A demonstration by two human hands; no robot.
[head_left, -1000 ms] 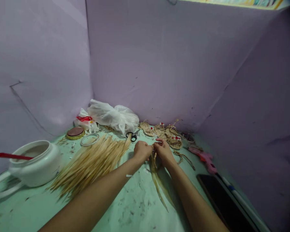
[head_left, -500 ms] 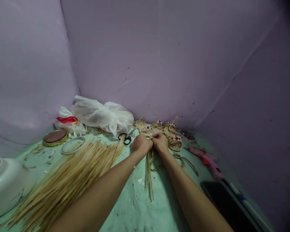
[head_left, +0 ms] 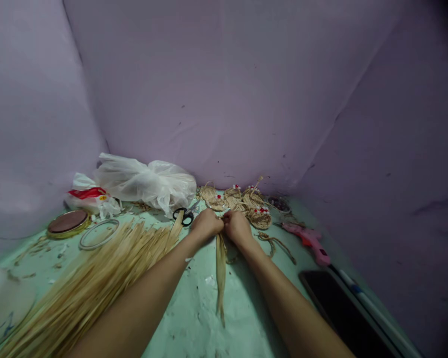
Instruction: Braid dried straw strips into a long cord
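My left hand point(head_left: 206, 223) and my right hand point(head_left: 236, 226) meet knuckle to knuckle above the green surface, both closed. From between them hangs a flat strip of dried straw fibre point(head_left: 221, 278), its lower end tapering toward me. The fingers hide its upper end and whatever else they pinch. A thin braided cord point(head_left: 231, 257) shows partly beside the strip, under my right hand. Just beyond the hands lie several small woven straw pieces point(head_left: 259, 219) with red and white beads. Black-handled scissors point(head_left: 183, 216) rest left of my left hand.
A big bundle of straw strips point(head_left: 97, 278) spreads at the left, near a white pot point(head_left: 7, 303), a ring point(head_left: 99, 233) and a round lid point(head_left: 67, 222). Plastic bags point(head_left: 145, 181) lie against the wall. At right are a braided cord point(head_left: 278, 244), a pink glue gun point(head_left: 309, 241) and a dark phone-like slab point(head_left: 339, 308).
The view has turned slightly right, shifting everything leftward. The hanging strip now looks wider and single, where several thin strands hung before. Both hands stay together and closed.
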